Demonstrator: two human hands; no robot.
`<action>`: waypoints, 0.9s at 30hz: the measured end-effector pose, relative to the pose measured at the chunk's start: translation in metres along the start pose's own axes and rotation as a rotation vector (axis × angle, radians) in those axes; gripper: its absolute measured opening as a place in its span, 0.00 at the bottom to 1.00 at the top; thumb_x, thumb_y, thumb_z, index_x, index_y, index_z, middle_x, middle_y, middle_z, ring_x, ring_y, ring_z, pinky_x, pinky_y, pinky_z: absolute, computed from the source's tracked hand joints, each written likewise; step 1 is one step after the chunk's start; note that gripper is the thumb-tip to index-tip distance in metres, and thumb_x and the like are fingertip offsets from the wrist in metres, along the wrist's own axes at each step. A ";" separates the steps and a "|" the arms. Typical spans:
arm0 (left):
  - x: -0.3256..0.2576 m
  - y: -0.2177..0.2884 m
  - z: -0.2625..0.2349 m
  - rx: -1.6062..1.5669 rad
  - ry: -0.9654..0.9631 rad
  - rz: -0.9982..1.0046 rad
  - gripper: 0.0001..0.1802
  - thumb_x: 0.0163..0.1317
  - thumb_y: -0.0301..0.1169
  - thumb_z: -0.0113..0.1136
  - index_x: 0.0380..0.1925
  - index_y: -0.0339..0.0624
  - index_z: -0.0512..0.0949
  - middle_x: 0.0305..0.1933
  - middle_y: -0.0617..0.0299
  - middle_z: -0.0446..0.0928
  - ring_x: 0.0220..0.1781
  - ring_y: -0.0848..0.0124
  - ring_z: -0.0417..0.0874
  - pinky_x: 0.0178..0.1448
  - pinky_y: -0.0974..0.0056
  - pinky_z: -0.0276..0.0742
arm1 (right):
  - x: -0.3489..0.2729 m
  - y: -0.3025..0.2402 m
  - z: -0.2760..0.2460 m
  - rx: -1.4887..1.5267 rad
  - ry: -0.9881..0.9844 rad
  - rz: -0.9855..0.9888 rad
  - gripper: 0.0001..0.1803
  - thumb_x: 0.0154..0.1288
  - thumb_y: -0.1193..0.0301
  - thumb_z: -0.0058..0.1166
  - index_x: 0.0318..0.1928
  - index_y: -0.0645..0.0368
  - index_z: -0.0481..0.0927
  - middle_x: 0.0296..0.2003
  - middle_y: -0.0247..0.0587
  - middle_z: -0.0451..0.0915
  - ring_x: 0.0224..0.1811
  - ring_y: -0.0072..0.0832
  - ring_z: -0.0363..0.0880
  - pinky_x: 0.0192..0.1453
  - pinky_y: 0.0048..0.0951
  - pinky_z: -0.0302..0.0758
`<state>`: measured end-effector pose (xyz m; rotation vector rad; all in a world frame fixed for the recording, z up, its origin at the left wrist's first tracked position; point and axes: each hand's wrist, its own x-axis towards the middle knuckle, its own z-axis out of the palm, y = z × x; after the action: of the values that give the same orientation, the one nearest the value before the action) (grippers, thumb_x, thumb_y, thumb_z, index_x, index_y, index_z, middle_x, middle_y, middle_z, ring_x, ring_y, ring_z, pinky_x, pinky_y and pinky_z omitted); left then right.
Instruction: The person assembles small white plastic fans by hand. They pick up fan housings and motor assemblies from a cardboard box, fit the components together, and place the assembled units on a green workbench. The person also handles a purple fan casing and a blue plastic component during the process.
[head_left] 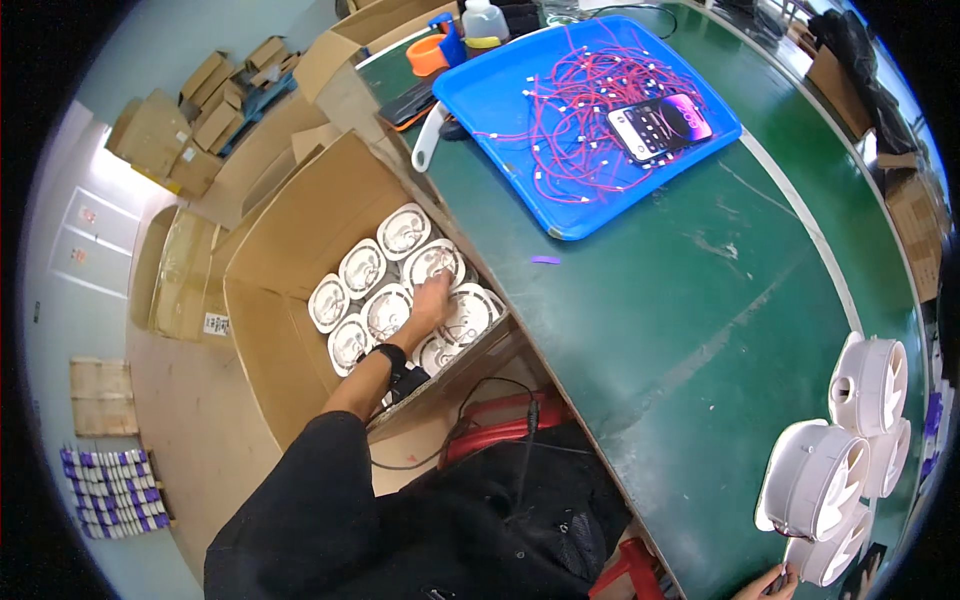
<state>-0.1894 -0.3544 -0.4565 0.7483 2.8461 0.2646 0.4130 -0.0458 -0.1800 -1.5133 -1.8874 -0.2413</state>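
My left hand (432, 298) reaches down into an open cardboard box (290, 230), its fingers curled onto a white round fan (432, 262). Several similar fans, such as one white fan (362, 268), sit close together around it with their round faces up. A dark watch is on that wrist. At the lower right edge, only the fingers of my right hand (768, 584) show, pinched beside the lower white fan (828, 552) on the green table (640, 330). What they pinch is too small to name.
A blue tray (500, 170) holds tangled pink wires (570, 110) and a phone (660, 128). More white fans, including a tilted fan (815, 480), stand at the table's right. Cardboard boxes (165, 140) lie beyond on the left. A dark cable (460, 415) hangs near the box.
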 end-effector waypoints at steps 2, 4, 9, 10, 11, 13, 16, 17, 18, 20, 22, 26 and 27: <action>-0.001 -0.002 -0.003 -0.040 -0.036 -0.007 0.24 0.50 0.30 0.64 0.48 0.41 0.68 0.41 0.44 0.80 0.49 0.46 0.80 0.53 0.45 0.73 | 0.001 -0.001 0.001 -0.002 0.000 -0.015 0.16 0.67 0.65 0.63 0.41 0.69 0.77 0.37 0.55 0.76 0.35 0.42 0.80 0.40 0.40 0.80; -0.001 -0.008 -0.005 -0.064 -0.050 0.056 0.23 0.51 0.31 0.65 0.46 0.41 0.70 0.36 0.46 0.80 0.46 0.47 0.81 0.52 0.44 0.72 | 0.002 -0.004 0.000 -0.013 -0.007 -0.018 0.16 0.67 0.65 0.62 0.40 0.69 0.77 0.36 0.55 0.76 0.34 0.42 0.80 0.40 0.40 0.80; -0.016 -0.005 -0.003 -0.034 0.005 0.160 0.20 0.54 0.33 0.65 0.45 0.42 0.70 0.43 0.47 0.78 0.49 0.49 0.77 0.53 0.44 0.69 | 0.003 -0.002 0.000 -0.023 -0.018 -0.021 0.16 0.67 0.65 0.62 0.39 0.68 0.78 0.36 0.55 0.76 0.34 0.42 0.80 0.40 0.39 0.81; -0.018 -0.004 -0.007 -0.041 0.000 0.141 0.20 0.54 0.33 0.65 0.45 0.42 0.70 0.44 0.48 0.77 0.51 0.49 0.76 0.54 0.45 0.68 | 0.003 0.000 0.000 -0.016 -0.007 -0.028 0.15 0.67 0.65 0.62 0.39 0.68 0.78 0.36 0.55 0.76 0.34 0.42 0.80 0.40 0.39 0.81; -0.020 -0.004 -0.011 -0.048 -0.005 0.120 0.20 0.55 0.34 0.65 0.45 0.42 0.70 0.45 0.48 0.77 0.52 0.49 0.75 0.54 0.45 0.68 | 0.003 0.000 0.000 -0.012 -0.008 -0.014 0.15 0.67 0.65 0.62 0.39 0.68 0.78 0.36 0.55 0.76 0.34 0.42 0.80 0.40 0.39 0.81; -0.020 -0.004 -0.025 -0.079 -0.005 0.078 0.19 0.55 0.35 0.65 0.44 0.41 0.71 0.45 0.48 0.76 0.52 0.48 0.73 0.54 0.45 0.67 | 0.004 -0.007 0.001 0.004 -0.013 0.015 0.15 0.67 0.65 0.62 0.38 0.68 0.78 0.36 0.55 0.76 0.35 0.42 0.80 0.40 0.38 0.81; -0.022 -0.007 -0.048 -0.142 0.087 0.085 0.17 0.55 0.34 0.65 0.40 0.40 0.71 0.41 0.47 0.75 0.47 0.47 0.74 0.51 0.46 0.67 | 0.008 -0.012 0.000 0.036 -0.028 -0.076 0.14 0.66 0.66 0.62 0.38 0.69 0.79 0.37 0.56 0.76 0.35 0.43 0.80 0.39 0.40 0.80; -0.026 -0.010 -0.054 -0.173 0.113 0.081 0.17 0.54 0.34 0.66 0.39 0.40 0.71 0.40 0.47 0.75 0.46 0.47 0.74 0.49 0.47 0.67 | 0.010 -0.016 -0.001 0.022 -0.045 -0.090 0.15 0.66 0.66 0.62 0.38 0.69 0.79 0.37 0.57 0.76 0.35 0.44 0.79 0.40 0.41 0.80; -0.026 -0.013 -0.063 -0.202 0.140 0.084 0.17 0.54 0.34 0.66 0.38 0.40 0.71 0.39 0.47 0.75 0.44 0.47 0.74 0.48 0.47 0.67 | 0.011 -0.021 -0.003 0.006 -0.060 -0.099 0.15 0.66 0.66 0.62 0.38 0.69 0.79 0.36 0.57 0.75 0.36 0.45 0.79 0.40 0.41 0.79; -0.029 -0.014 -0.077 -0.250 0.217 0.062 0.17 0.52 0.34 0.67 0.34 0.39 0.70 0.34 0.47 0.74 0.39 0.47 0.74 0.43 0.49 0.68 | 0.011 -0.023 -0.003 -0.025 -0.075 -0.127 0.15 0.66 0.66 0.61 0.39 0.70 0.79 0.37 0.57 0.75 0.36 0.46 0.78 0.41 0.42 0.79; -0.038 -0.021 -0.096 -0.290 0.262 0.038 0.18 0.52 0.34 0.68 0.34 0.39 0.69 0.33 0.48 0.73 0.37 0.49 0.74 0.42 0.50 0.68 | 0.011 -0.019 -0.002 -0.052 -0.076 -0.165 0.17 0.67 0.65 0.60 0.40 0.70 0.79 0.37 0.57 0.76 0.37 0.46 0.77 0.42 0.42 0.78; -0.060 -0.032 -0.143 -0.402 0.420 0.110 0.18 0.50 0.27 0.70 0.34 0.39 0.68 0.30 0.53 0.69 0.34 0.59 0.70 0.41 0.57 0.68 | 0.007 -0.004 0.002 0.069 0.132 -0.108 0.17 0.67 0.63 0.60 0.42 0.69 0.79 0.38 0.55 0.77 0.39 0.44 0.78 0.44 0.40 0.78; -0.070 -0.031 -0.161 -0.433 0.442 0.132 0.18 0.50 0.26 0.70 0.34 0.39 0.68 0.30 0.56 0.68 0.34 0.62 0.69 0.41 0.59 0.68 | 0.006 -0.009 -0.001 0.124 0.128 -0.062 0.17 0.67 0.63 0.60 0.43 0.69 0.79 0.39 0.54 0.78 0.39 0.43 0.78 0.45 0.39 0.78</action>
<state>-0.1799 -0.4365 -0.2981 0.8655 2.9521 1.1524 0.4051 -0.0446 -0.1730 -1.3274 -1.8151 -0.2387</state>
